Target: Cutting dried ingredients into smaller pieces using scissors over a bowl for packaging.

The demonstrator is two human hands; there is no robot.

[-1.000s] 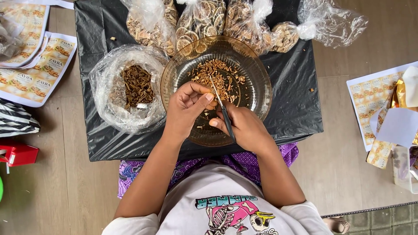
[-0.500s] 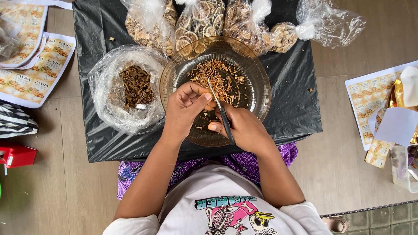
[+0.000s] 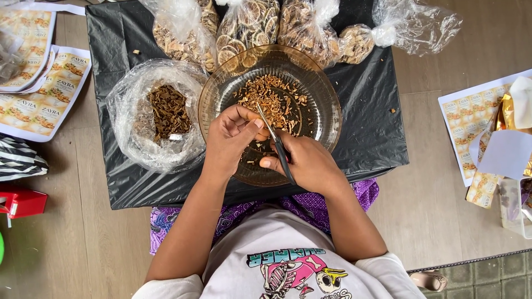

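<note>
Nearest the camera, a white printed shirt [image 3: 277, 266] and purple cloth [image 3: 238, 213] over the lap. Just above, both hands over the near part of a glass bowl [image 3: 327, 105]. Right hand [image 3: 310, 163] closed around black-handled scissors [image 3: 277, 145], fingers curled through the handles, blades nearly shut and pointing up toward the left hand. Left hand [image 3: 230, 138] with fingertips pinched together at the blade tips; whether a piece is held between them, cannot tell, too small and hidden. Bowl resting on a black plastic sheet [image 3: 371, 127], holding a heap of small orange-brown cut bits [image 3: 271, 102] in its far half, a few crumbs scattered near the hands. Left of the bowl, touching it, an open clear bag [image 3: 133, 127] with a pile of darker brown dried strips [image 3: 167, 111] inside. Beyond the bowl, along the far edge of the sheet, a row of clear bags [image 3: 310, 27] filled with dried round slices, pale yellow to brown, tops knotted. Far right of that row, one bag [image 3: 421, 25] looking almost empty. On the wooden floor [image 3: 432, 194] at both sides, sheets of printed labels [image 3: 39, 105], and at the right a gold pouch [image 3: 501, 119] beside white paper [image 3: 501, 155]
</note>
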